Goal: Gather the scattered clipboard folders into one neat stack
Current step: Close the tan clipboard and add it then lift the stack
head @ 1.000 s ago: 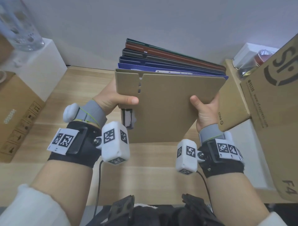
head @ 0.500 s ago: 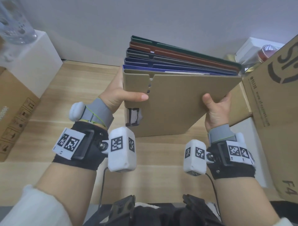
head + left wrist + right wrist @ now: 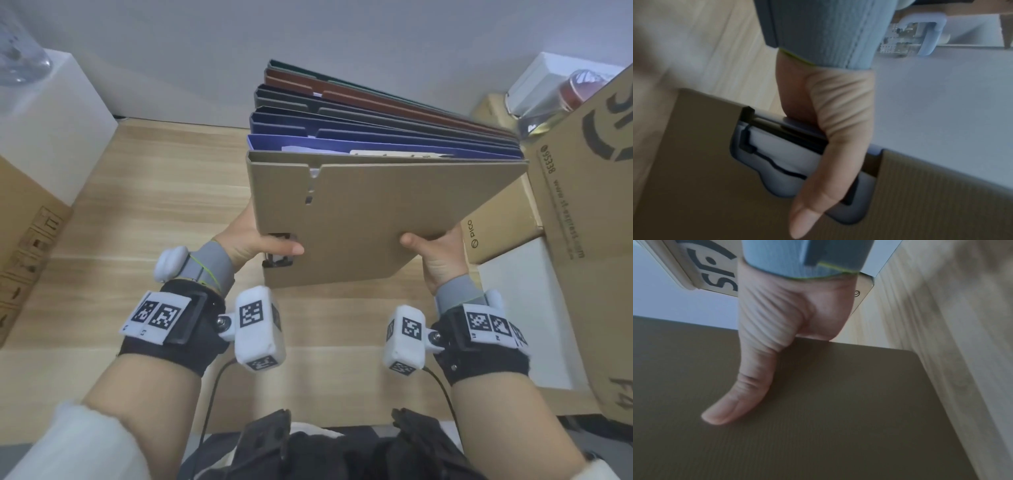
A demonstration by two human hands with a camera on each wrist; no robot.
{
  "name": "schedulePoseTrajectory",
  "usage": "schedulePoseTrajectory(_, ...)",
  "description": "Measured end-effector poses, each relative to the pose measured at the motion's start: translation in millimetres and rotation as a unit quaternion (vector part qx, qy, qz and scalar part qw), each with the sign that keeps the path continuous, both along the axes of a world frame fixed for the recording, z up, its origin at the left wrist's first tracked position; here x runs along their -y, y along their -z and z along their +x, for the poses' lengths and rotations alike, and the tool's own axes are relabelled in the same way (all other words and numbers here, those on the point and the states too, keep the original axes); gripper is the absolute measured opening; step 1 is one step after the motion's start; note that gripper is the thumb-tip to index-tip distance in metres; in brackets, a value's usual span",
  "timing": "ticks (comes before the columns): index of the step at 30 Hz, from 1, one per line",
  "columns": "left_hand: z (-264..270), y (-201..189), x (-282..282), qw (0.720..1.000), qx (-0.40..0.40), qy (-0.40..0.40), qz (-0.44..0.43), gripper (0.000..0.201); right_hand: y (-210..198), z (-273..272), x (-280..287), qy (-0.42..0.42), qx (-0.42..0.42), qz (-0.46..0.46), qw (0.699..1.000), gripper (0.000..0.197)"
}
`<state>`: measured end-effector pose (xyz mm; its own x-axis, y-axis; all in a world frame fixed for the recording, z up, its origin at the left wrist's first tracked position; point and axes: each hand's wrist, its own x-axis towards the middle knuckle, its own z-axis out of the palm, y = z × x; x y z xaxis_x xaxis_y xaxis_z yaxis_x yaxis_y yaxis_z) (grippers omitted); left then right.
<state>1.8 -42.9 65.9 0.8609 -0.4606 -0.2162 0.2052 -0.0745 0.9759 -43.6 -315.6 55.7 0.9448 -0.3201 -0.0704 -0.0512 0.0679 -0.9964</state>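
Observation:
I hold a stack of several clipboard folders (image 3: 370, 219) tilted up above the wooden desk (image 3: 144, 212). The nearest is tan; behind it fan out purple, dark blue, grey, brown and green ones. My left hand (image 3: 253, 240) grips the stack's lower left edge, thumb (image 3: 818, 191) lying across the metal clip (image 3: 777, 155) on the tan cover. My right hand (image 3: 435, 253) grips the lower right edge, thumb (image 3: 740, 395) pressed flat on the tan cover (image 3: 818, 418). The other fingers of both hands are hidden behind the stack.
A large cardboard box (image 3: 589, 219) stands at the right, with a smaller tan box (image 3: 500, 226) and a white box (image 3: 527, 308) beside it. A white box (image 3: 48, 123) and a brown carton (image 3: 24, 233) sit at the left. A wall runs behind the desk.
The stack has risen and tipped more upright, and its folders have fanned further apart at the top. Both hands keep the same grip on the lower edges.

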Motion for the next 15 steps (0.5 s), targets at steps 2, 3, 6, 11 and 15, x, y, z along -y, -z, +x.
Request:
schedulePoseTrajectory(2,3.0,-1.9,0.5,1.000,-0.013,0.012,0.000,0.050,4.4,-0.6,1.3,-0.009,-0.016,0.002,1.000,0.094)
schedulePoseTrajectory(3,4.6,-2.4,0.8,1.000,-0.017,0.020,0.000,0.044,6.4,-1.2,1.7,-0.010,-0.023,0.002,1.000,0.094)
schedulePoseTrajectory(6,5.6,-3.5,0.9,0.999,-0.026,0.023,-0.006,0.044,8.7,-1.8,1.4,-0.008,-0.034,0.007,0.999,0.094)
schedulePoseTrajectory(11,5.6,-5.3,9.7,0.996,-0.020,-0.065,-0.063,0.101,4.5,7.7,-2.1,0.006,-0.006,-0.005,1.000,0.067)
schedulePoseTrajectory(15,6.5,-11.1,14.8,0.992,-0.027,-0.093,-0.083,0.096,-4.0,10.8,3.2,0.012,0.020,-0.003,1.000,0.060)
